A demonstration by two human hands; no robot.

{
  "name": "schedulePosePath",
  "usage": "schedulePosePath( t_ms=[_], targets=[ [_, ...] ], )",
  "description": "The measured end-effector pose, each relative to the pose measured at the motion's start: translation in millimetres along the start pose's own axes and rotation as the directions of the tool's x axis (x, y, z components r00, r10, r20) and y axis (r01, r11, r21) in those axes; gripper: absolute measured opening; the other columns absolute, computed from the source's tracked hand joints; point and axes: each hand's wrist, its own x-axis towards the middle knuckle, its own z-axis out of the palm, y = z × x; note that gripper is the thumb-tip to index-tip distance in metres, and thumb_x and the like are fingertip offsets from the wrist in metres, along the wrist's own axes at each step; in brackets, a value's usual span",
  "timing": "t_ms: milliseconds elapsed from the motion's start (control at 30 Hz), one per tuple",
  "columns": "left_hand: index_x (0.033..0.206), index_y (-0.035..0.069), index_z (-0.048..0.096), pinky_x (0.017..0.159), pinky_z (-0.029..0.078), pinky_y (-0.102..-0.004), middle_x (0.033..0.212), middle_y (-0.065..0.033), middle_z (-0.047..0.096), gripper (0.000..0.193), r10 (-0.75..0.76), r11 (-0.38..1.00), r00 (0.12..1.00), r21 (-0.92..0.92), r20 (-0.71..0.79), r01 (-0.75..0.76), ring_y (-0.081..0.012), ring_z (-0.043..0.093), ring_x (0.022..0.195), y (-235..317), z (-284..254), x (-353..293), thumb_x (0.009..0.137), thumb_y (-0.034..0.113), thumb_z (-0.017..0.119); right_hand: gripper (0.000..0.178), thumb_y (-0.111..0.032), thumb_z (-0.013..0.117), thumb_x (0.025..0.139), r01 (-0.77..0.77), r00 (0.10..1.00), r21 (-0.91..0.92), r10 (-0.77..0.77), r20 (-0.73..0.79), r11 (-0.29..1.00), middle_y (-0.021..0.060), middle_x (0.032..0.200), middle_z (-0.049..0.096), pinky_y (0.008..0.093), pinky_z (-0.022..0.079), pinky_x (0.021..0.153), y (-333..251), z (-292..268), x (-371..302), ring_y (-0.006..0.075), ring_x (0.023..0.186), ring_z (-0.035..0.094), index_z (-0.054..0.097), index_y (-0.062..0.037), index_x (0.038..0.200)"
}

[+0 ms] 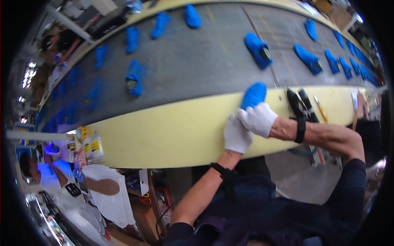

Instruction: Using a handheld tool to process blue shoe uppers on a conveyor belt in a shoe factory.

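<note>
A blue shoe (254,94) is held over the pale yellow ledge, its toe pointing away from me toward the belt. My right hand (259,119), in a white glove, is closed around its near end. Pressed against it on the left is my left hand (238,134), also white-gloved, with its fingers closed at the same end of the shoe. My hands cover the heel and opening, so exactly what the fingertips pinch is hidden. Just right of my hands, a black strapped tool (296,102) lies on the ledge beside a dark cylinder (308,105).
Several blue shoes, including one shoe (258,51) straight ahead, stand on the grey conveyor belt (197,61). A yellow-handled tool (321,109) lies on the right ledge (164,127). At lower left are a brown sole (101,186) on white sheets and a person (53,174).
</note>
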Motion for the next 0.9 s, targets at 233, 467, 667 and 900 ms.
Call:
schedulePosePath(
  t_ms=[233,467,667,900],
  targets=[
    [0.115,0.001,0.057,0.09,0.05,-0.0507,0.108,-0.0179,0.063,0.032,0.004,0.997,0.998,0.073,0.069,-0.009,-0.0402,0.06,0.101,-4,-5,2,0.09,0.018,0.068,0.012,-0.014,0.066,0.087,-0.095,0.991,0.027,0.097,-0.097,0.995,0.0084,0.067,0.061,0.0421,0.047,0.042,-12,45,1,0.0282,0.051,0.066,0.059,-0.0053,0.091],
    [0.143,-0.004,0.046,0.096,0.051,-0.0536,0.123,-0.0257,0.064,0.064,-0.04,0.999,0.998,-0.014,0.04,0.041,-0.0429,0.062,0.115,-23,0,-16,0.093,0.027,0.072,0.024,-0.007,0.065,0.086,-0.233,0.938,0.297,0.295,-0.184,0.926,0.0138,0.087,0.062,0.0433,0.055,0.066,-62,20,-43,0.0321,0.077,0.071,0.062,-0.0019,0.11],
    [0.158,-0.002,0.034,0.101,0.05,-0.0544,0.132,-0.0299,0.059,0.084,-0.055,0.998,0.994,-0.007,0.1,0.056,-0.0466,0.06,0.121,-30,-30,-34,0.09,0.023,0.076,0.037,-0.001,0.069,0.082,-0.386,0.901,0.563,0.43,0.06,0.73,0.0184,0.101,0.065,0.0496,0.059,0.075,-70,24,-107,0.0406,0.088,0.07,0.063,-0.0048,0.118],
    [0.142,-0.002,0.051,0.104,0.048,-0.0525,0.13,-0.0263,0.061,0.06,0.186,0.983,0.982,0.007,0.024,-0.186,-0.0444,0.06,0.121,-6,-27,-13,0.097,0.031,0.073,0.035,-0.002,0.069,0.082,-0.36,0.92,0.616,0.375,0.11,0.701,0.0174,0.098,0.068,0.0472,0.06,0.072,-76,38,-117,0.0387,0.087,0.073,0.067,-0.0049,0.117]
  ],
)
